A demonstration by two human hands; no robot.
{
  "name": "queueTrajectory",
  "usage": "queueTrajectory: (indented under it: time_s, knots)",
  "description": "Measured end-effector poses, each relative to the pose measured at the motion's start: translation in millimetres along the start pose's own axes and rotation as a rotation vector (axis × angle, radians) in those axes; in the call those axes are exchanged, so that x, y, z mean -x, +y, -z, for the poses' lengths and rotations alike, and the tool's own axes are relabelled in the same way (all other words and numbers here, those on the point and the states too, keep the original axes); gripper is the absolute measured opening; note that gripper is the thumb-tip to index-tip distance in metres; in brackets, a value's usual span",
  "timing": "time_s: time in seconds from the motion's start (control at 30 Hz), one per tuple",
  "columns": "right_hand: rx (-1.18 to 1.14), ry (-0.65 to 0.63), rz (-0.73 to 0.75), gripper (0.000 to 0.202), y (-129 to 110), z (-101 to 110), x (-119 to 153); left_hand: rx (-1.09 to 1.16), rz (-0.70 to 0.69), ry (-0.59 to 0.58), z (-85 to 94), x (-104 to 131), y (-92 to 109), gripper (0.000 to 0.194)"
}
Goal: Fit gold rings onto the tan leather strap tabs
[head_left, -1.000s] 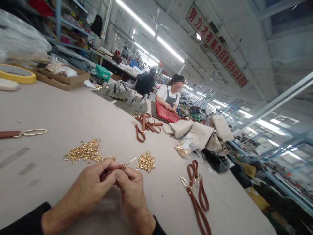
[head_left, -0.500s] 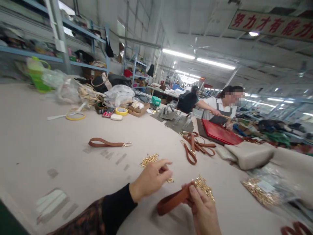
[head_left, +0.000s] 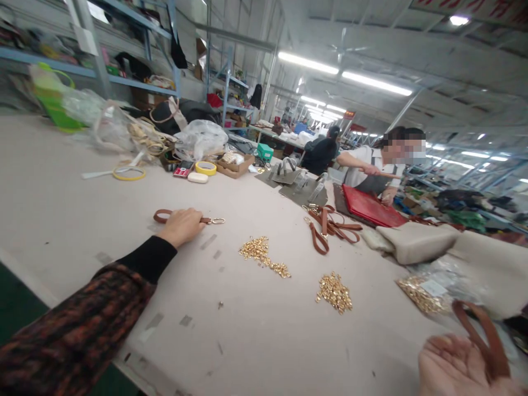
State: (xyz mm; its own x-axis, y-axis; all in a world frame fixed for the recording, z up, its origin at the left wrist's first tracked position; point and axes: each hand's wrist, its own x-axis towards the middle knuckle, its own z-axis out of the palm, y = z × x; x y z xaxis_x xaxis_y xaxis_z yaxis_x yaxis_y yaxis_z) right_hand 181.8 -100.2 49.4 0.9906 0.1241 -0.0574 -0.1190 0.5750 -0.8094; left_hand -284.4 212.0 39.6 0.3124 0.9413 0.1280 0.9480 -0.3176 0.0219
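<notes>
My left hand (head_left: 183, 226) is closed over the middle of a brown leather strap (head_left: 163, 215), whose gold clasp (head_left: 218, 221) sticks out to the right. At the lower right edge my right hand (head_left: 451, 363) has its fingers wrapped round a looped brown strap (head_left: 482, 335). Between the hands lie small gold fittings in heaps, one heap (head_left: 256, 250) trailing to the right and another (head_left: 335, 292) nearer the front. More brown straps with gold clasps (head_left: 330, 228) are bunched farther back.
A person (head_left: 373, 168) leans over a red leather piece (head_left: 369, 204) at the back right. A bag of gold fittings (head_left: 424, 291) and beige material (head_left: 421, 242) lie right. Yellow tape (head_left: 205, 168), a cardboard tray (head_left: 235, 166) and plastic bags (head_left: 202, 138) stand at the back left.
My left hand has moved left and back onto the strap that lay alone. My right hand has moved to the far right with its strap. The view has shifted slightly.
</notes>
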Motion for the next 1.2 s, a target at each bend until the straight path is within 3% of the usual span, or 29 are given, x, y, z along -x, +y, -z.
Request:
queueTrajectory:
  time_s: [0.03, 0.1, 0.13, 0.17, 0.23, 0.3, 0.37, 0.43, 0.5, 0.57, 0.67, 0.9, 1.07, 1.2]
  knots:
    - [0.006, 0.038, -0.027, 0.039, 1.6, -2.7, 2.9, -0.018, -0.006, -0.001, -2.4, -0.1, -0.5, 0.025]
    - [0.04, 0.052, -0.122, 0.021, 13.3, -13.3, 16.4, -0.041, -0.014, 0.011, -6.7, -0.7, 0.7, 0.025]
    - [0.11, -0.011, -0.16, 0.01, 22.8, -19.8, 27.0, -0.046, -0.012, 0.02, -8.7, -1.0, 1.9, 0.025]
    - [0.21, -0.128, -0.175, 0.014, 33.7, -26.2, 40.3, -0.047, -0.007, 0.03, -10.4, -1.1, 3.0, 0.025]
    - [0.493, -0.531, -0.09, 0.037, 56.4, -37.7, 74.2, -0.04, 0.007, 0.053, -12.7, -0.5, 4.9, 0.024]
    - [0.78, -1.011, 0.09, 0.027, 75.7, -47.1, 115.1, -0.02, 0.014, 0.08, -13.0, 1.0, 6.3, 0.024]
    - [0.844, -1.473, 0.415, 0.018, 89.0, -55.5, 157.2, 0.014, 0.014, 0.112, -10.6, 3.0, 7.7, 0.024]
    - [0.849, -1.752, 0.729, 0.021, 97.2, -63.3, 194.2, 0.07, 0.013, 0.145, -5.0, 5.2, 10.2, 0.024]
    - [0.898, -1.903, 0.949, 0.017, 102.5, -69.8, 221.2, 0.16, 0.012, 0.175, 3.7, 7.6, 14.8, 0.022]
    - [0.973, -1.941, 1.084, 0.011, 107.0, -74.5, 236.8, 0.292, 0.012, 0.196, 15.0, 10.4, 22.5, 0.021]
    - [1.028, -1.908, 1.174, 0.006, 112.5, -79.3, 244.8, 0.574, -0.013, 0.183, 35.3, 14.3, 41.8, 0.017]
    - [1.087, -1.851, 1.182, 0.007, 128.7, -92.6, 252.8, 1.408, -0.095, -0.084, 74.7, 12.7, 118.3, 0.027]
    - [1.105, -1.831, 0.988, 0.008, 141.4, -102.0, 255.8, 1.737, -0.131, -0.196, 66.9, 11.8, 158.5, 0.033]
    - [0.995, -1.692, 0.561, 0.01, 127.6, -103.1, 236.8, 1.819, -0.096, -0.249, 42.8, 14.5, 164.0, 0.041]
